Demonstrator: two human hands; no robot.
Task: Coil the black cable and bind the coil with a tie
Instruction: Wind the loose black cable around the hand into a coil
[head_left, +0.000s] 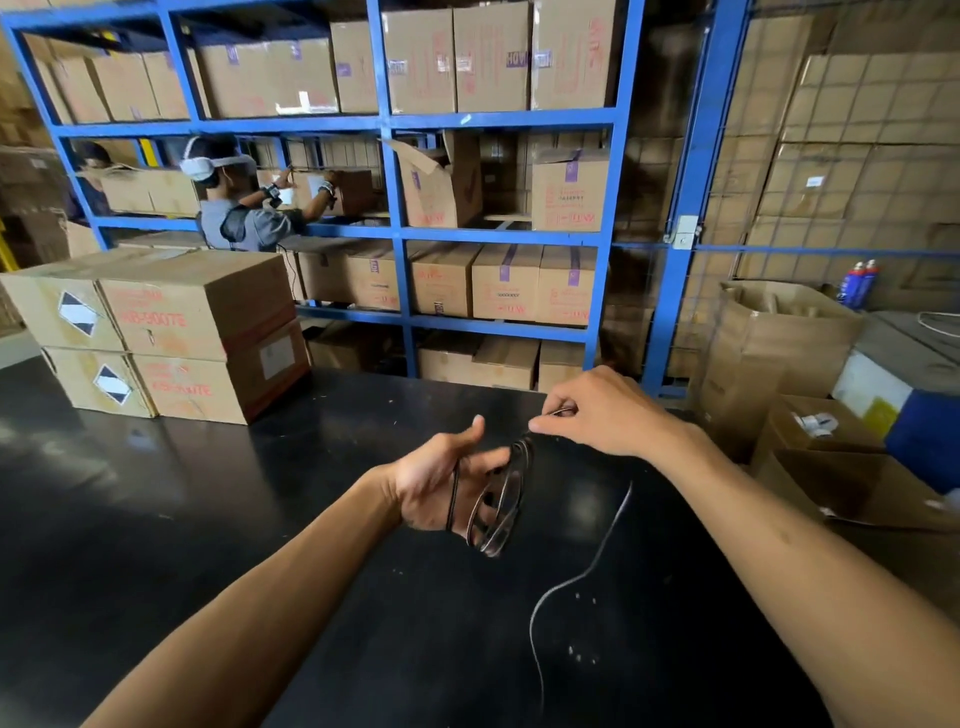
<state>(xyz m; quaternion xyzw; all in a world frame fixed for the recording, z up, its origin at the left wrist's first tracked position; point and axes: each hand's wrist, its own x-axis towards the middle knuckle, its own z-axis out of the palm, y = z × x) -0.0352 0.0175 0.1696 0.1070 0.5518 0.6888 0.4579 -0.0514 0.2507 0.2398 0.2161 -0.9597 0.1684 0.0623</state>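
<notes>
In the head view, both hands work over a black desk (218, 519) that fills the lower half of the frame. The left hand (441, 478), just below centre, is open with its palm turned right and thumb up, and several loops of the black cable (501, 499) hang around its spread fingers. The right hand (602, 410), just right of centre and slightly higher, is closed in a pinch on the cable where it leaves the top of the coil. A loose tail of the cable trails across the desk toward the bottom edge of the frame. Stacked cardboard boxes (171, 332) sit on the desk at the left. Blue shelving (395, 228) full of cartons fills the upper frame, and a person (234, 208) at upper left reaches into it.
</notes>
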